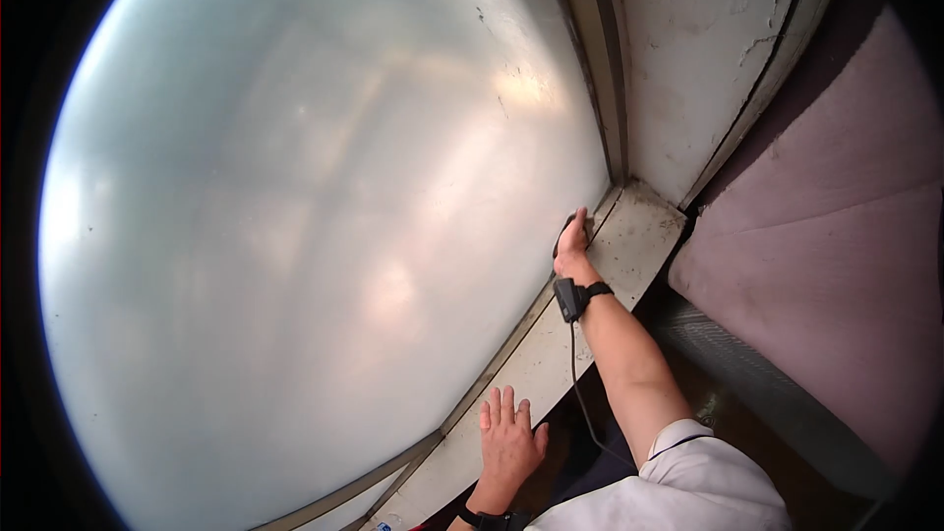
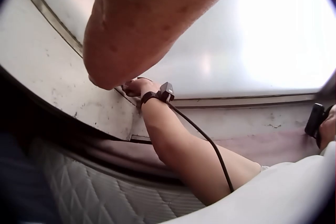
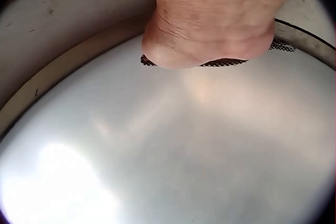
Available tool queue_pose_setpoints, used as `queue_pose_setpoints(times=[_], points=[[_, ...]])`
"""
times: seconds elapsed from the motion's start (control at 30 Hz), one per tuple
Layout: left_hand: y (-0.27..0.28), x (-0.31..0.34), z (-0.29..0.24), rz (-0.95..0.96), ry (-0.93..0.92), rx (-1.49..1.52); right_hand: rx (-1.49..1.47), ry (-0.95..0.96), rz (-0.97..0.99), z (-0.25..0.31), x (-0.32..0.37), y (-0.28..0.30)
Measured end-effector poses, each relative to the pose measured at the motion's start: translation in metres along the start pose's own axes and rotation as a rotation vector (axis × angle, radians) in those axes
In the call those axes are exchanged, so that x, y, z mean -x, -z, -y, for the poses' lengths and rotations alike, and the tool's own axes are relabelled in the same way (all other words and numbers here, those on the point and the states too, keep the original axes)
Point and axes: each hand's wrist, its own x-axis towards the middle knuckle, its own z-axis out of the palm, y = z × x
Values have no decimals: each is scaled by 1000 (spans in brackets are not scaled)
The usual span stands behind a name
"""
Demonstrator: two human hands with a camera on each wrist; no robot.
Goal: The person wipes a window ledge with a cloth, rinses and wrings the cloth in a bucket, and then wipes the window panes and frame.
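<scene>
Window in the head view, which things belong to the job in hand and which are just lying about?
In use: right hand gripping a dark mesh pad against the window glass; left hand flat on the sill.
Lying about: purple fabric, quilted grey padding, peeling wall.

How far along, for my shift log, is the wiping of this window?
Little looks finished: the pane is hazy throughout, with dark specks near its top. In hand: the right hand grips a mesh pad against the pane's lower corner, while the left hand lies flat on the sill. Left, probably: most of the pane and the stained sill.
</scene>
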Motion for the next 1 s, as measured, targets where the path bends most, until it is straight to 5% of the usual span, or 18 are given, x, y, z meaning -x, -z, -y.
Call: queue_pose_setpoints(times=[0.13,0.2,0.27,0.3,0.33,0.4,0.43,0.47,0.57,0.6,0.8,0.87,0.93,0.97,1.0], points=[[7,-2,1,17,26,-20,12,13,-38,-100,56,-4],[10,-1,0,20,41,-34,119,185,45,-69,147,-36],[10,0,5,34,61,-22,168,759,-121,-46,202,-76],[14,1,4,38,51,-23,242,807,19,-19,223,-77],[12,4,6,35,51,-17,318,853,161,7,236,-80],[7,11,10,24,36,-26,324,1098,104,37,205,-94],[7,14,10,16,36,-17,391,976,319,72,194,-84],[4,19,12,15,47,-12,266,1101,149,86,172,-95],[-5,37,22,-34,41,30,44,1025,-116,83,72,-88],[-9,43,25,-39,42,35,152,706,-6,84,76,-68],[-17,82,54,-10,71,53,47,187,-136,-66,78,-28],[-19,95,67,20,100,48,-31,241,-67,-102,129,-32],[-23,109,81,13,97,50,213,371,105,-122,176,-35],[-23,114,87,21,99,53,203,383,101,-96,200,-46],[-24,120,93,14,81,53,309,647,138,-89,245,-65]])
